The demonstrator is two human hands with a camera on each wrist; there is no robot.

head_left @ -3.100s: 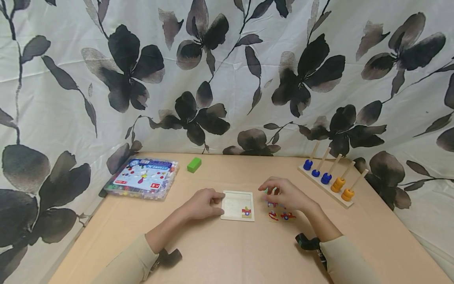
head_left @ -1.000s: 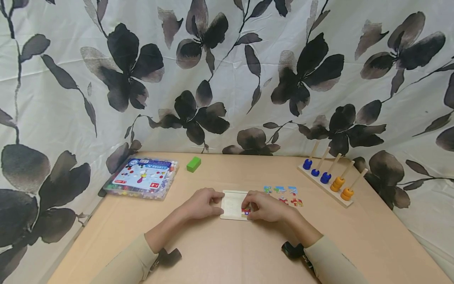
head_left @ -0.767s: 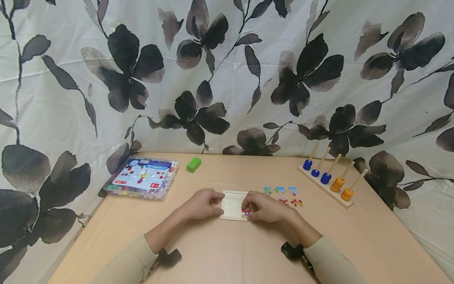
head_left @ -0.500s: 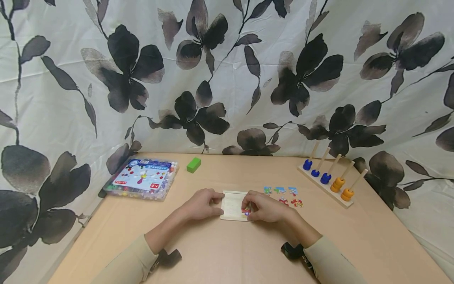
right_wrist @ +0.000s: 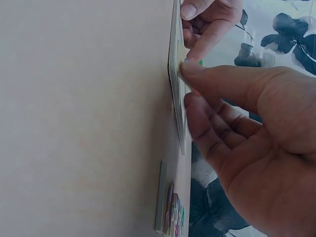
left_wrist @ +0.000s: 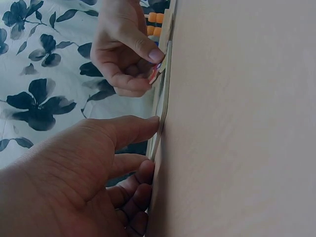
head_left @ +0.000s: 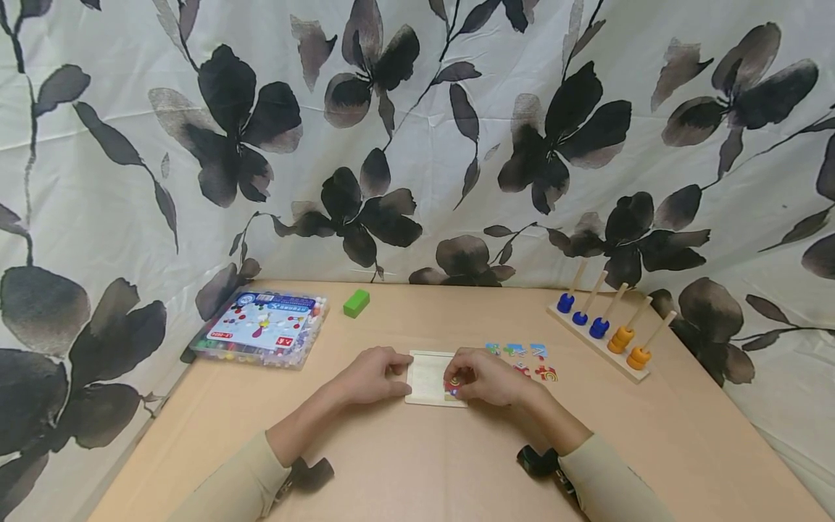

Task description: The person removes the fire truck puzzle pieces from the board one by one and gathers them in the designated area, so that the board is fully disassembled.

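A pale wooden puzzle tray lies on the table in the head view. My left hand holds its left edge, thumb at the near corner and index finger at the far one. Over the tray's right side, the thumb and fingers of my right hand pinch a small puzzle piece with red on it. It looks tilted in the left wrist view. A printed piece shows at the tray's lower right, partly covered by the right fingers. Several loose puzzle pieces lie just right of the tray, some perhaps hidden under the right hand.
A clear plastic box of colourful parts sits at the back left, with a green block beside it. At the back right stands a wooden peg counter with blue and orange beads. A floral curtain hangs behind the table.
My right hand has moved left from the loose pieces to the tray, carrying a piece. In the last half second its fingers shifted slightly. The left hand stays on the tray's edge.
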